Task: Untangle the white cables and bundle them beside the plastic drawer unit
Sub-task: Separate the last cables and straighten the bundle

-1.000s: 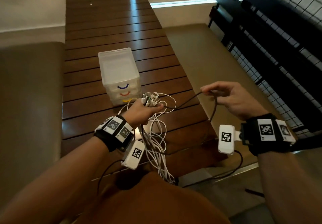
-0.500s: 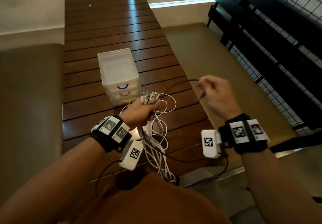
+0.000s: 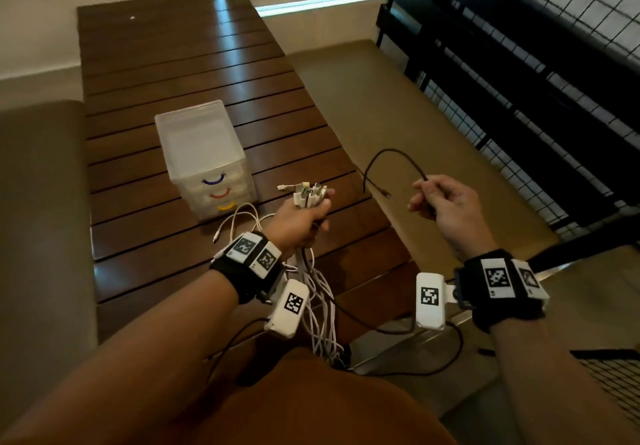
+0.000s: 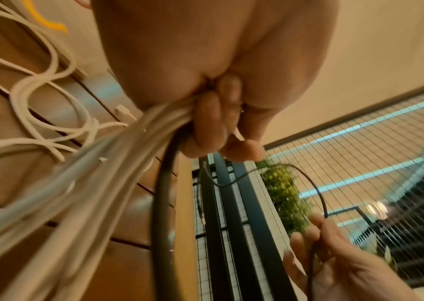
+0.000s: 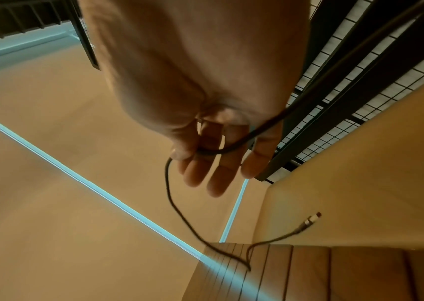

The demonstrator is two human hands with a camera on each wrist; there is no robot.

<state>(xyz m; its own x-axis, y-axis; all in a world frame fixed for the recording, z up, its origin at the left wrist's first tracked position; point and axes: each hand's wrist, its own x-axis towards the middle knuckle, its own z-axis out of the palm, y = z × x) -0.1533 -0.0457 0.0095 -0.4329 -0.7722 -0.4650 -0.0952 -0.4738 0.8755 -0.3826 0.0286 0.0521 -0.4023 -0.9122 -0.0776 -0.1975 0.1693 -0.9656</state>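
My left hand [image 3: 304,216] grips a bunch of white cables [image 3: 320,306], fingers curled round them in the left wrist view [image 4: 205,122]. Their plugs [image 3: 308,192] stick up above the fist, and the cords hang down over the table's near edge. A few white loops [image 3: 242,219] lie on the wood beside the clear plastic drawer unit [image 3: 204,157]. My right hand [image 3: 440,199] pinches a thin black cable [image 3: 391,154] between thumb and forefinger [image 5: 179,150]. Its plug end [image 3: 384,193] dangles free in an arc above the table edge.
The dark slatted wooden table [image 3: 194,74] stretches away from me. Padded benches [image 3: 38,202] run along both sides. A black metal mesh rack [image 3: 536,74] stands at the right. Black sensor leads [image 3: 433,365] hang from both wristbands.
The black cable's end has come free of the white bunch and now swings in my right hand. My left hand has shifted slightly right with the white cables.
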